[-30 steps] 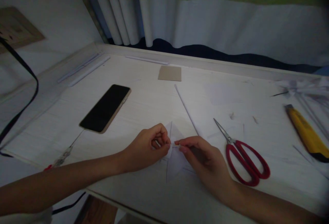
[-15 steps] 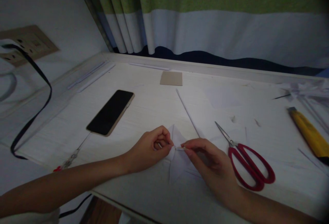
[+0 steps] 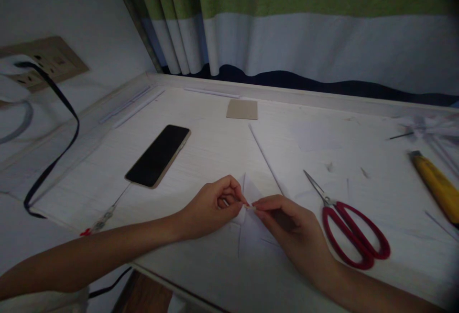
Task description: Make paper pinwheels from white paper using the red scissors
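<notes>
Green and white curtain (image 3: 322,40) across the back, white tabletop (image 3: 208,140) below it, and on the left wall we've got a beige socket panel (image 3: 60,61) with a black cable (image 3: 73,126) looping down. White paper rolls (image 3: 138,109) lie along the left edge, then a dark-screened phone (image 3: 158,155) lying at a slant.

In comes the left hand (image 3: 211,207), forearm reaching from the lower left, wrist nearly level, outer fingers curled, thumb and forefinger pinched tight on one end of a small pale piece (image 3: 251,207). And there's the folded white paper (image 3: 251,231), just under the fingertips, near the front edge around the middle: one sharp point aims at the curtain, another at the front edge, so its long axis runs back to front. Its middle is partly hidden by the fingers.

Beyond it, a beige card (image 3: 242,109) by the back edge and a thin white rod (image 3: 265,157) slanting down towards the right hand (image 3: 292,222). That one angles in from the lower right, thumb and forefinger closed on the small piece's other end. Right of it, red-handled scissors (image 3: 353,229), tips pointing back and left, then a yellow cutter (image 3: 435,184), with bunched white strips (image 3: 426,126) behind.
</notes>
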A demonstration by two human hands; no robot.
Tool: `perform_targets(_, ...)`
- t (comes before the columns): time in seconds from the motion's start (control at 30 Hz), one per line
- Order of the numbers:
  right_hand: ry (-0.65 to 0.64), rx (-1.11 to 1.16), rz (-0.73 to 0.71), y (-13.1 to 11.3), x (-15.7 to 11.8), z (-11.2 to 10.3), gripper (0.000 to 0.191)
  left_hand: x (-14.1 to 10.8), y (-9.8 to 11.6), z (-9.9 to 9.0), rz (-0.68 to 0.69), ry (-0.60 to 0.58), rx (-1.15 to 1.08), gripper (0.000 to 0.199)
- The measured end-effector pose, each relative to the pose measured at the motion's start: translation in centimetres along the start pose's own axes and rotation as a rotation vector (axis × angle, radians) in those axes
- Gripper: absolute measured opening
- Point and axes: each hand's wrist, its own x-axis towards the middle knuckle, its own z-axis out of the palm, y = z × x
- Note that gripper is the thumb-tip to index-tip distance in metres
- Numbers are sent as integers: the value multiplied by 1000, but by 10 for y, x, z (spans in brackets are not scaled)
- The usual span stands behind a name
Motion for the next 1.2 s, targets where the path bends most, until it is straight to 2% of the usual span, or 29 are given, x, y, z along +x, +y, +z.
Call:
perform_targets(0.17, 22, 14, 41, 0, 1, -1, 5, 0, 2, 0, -16, 4, -10, 9)
perform_targets(0.57, 137, 82, -39, -5, 5, -4, 4, 0, -1, 1, -27, 38, 29, 13)
perform_targets(0.67, 188, 94, -53, -8, 9, -9, 3, -1, 4, -2, 34, 67, 70, 11)
perform_targets(0.83, 246, 35, -100, -10, 10, -29, 4, -2, 18, -9, 180, 129, 123, 4)
perform_targets(1.0, 233, -111, -143, 1, -9, -60, 7, 5, 36, -18, 234, 156, 149, 15)
perform_targets(1.1, 253, -207, -139, 8, -21, -82, 4, 18, 52, -24, 267, 205, 247, 20)
perform_targets(1.2, 305, -288, -87, 15, -26, -101, 4, 42, 72, -31, 313, 281, 388, 24)
